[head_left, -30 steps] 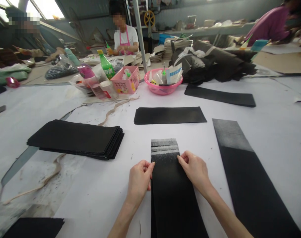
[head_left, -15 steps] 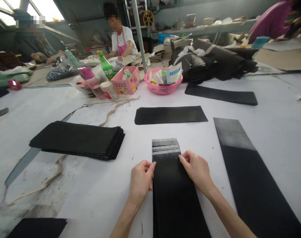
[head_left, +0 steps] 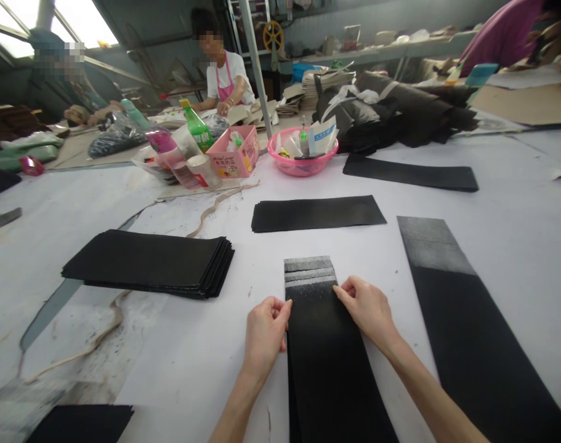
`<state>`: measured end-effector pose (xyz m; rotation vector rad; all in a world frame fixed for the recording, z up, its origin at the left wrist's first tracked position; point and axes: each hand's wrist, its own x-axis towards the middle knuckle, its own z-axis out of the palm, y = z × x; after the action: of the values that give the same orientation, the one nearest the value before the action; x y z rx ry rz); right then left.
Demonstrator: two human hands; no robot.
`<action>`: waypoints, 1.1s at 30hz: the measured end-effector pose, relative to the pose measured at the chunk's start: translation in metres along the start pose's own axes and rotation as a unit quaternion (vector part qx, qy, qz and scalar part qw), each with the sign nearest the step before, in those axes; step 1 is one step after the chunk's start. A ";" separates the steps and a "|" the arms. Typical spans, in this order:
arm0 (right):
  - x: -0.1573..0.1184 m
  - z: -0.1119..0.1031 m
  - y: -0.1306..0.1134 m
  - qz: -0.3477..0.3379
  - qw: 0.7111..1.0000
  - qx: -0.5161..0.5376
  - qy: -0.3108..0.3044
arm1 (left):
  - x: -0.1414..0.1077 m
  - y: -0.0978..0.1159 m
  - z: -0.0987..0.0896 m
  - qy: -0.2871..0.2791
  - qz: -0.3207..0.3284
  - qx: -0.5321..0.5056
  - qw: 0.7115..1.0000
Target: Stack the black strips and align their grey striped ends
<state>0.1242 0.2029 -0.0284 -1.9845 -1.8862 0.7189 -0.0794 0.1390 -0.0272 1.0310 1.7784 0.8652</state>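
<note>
A long black strip (head_left: 333, 357) lies before me on the white tabletop, its near end running out of view. At its far end several greyish bands show in steps, like staggered edges of layers below it. My left hand (head_left: 267, 326) pinches the strip's left edge between thumb and fingertips. On the opposite edge, slightly farther up, my right hand (head_left: 366, 307) grips it the same way. Right of my hands lies a wider-looking black strip (head_left: 483, 344) with a grey, rough far end. The material could be leather or a coated sheet; I cannot tell which.
A thick stack of black pieces (head_left: 146, 261) sits at left, with more black strips (head_left: 319, 214) beyond my hands. Farther back stand a pink basin (head_left: 303, 165), a pink box (head_left: 234, 154) and a green bottle (head_left: 197, 126). A person in a pink apron (head_left: 225, 83) works behind.
Both hands keep their pinch on the strip's edges, nearly still. The view has shifted slightly, so the surrounding things sit at slightly different places.
</note>
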 end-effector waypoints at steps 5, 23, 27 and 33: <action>-0.001 -0.001 -0.003 0.010 1.000 -0.012 -0.002 | 0.000 0.002 0.000 0.002 0.009 0.025 1.000; -0.004 -0.017 -0.001 -0.141 0.987 -0.063 0.041 | -0.009 0.020 0.006 0.055 0.326 0.483 0.811; -0.002 -0.022 -0.016 -0.198 0.971 -0.119 0.067 | -0.006 0.021 0.008 0.041 0.341 0.514 0.786; 0.008 -0.014 -0.035 -0.302 0.940 -0.158 0.019 | -0.002 0.022 0.002 0.029 0.355 0.515 0.780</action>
<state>0.1027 0.2151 0.0011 -1.4050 -2.5203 0.2089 -0.0704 0.1464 -0.0085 2.5202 1.9120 0.2269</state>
